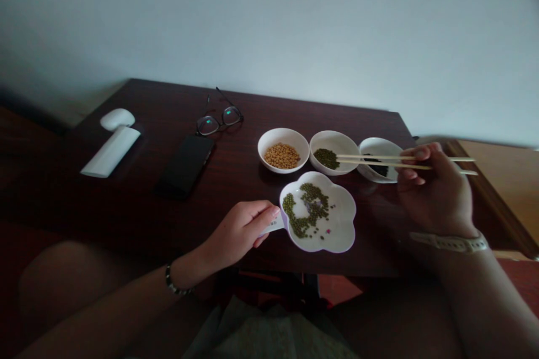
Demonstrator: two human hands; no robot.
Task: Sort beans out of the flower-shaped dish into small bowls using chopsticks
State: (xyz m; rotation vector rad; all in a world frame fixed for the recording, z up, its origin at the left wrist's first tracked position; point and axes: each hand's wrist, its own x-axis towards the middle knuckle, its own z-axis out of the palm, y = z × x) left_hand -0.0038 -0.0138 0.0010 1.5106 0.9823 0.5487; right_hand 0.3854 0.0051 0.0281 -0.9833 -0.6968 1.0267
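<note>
My left hand (248, 227) grips the short handle of a white flower-shaped scoop (342, 224) with a purple rim. Green mung beans (314, 205) lie scattered in it, mostly on its left side. In my right hand (438, 190) is a pair of chopsticks (391, 162), held nearly level, their tips at the mung beans (326, 159) in the middle white bowl (343, 141). Left of that bowl stands a white bowl (284, 133) of yellow soybeans (281, 156). The right white bowl (381, 146), partly behind the chopsticks, holds dark beans (379, 168).
On the dark wooden table (236, 179), eyeglasses (219, 120) lie behind a black phone (185, 165). A white flat case (112, 151) and a rounded white object (118, 119) are at the far left. A pale wall (269, 28) rises behind the table.
</note>
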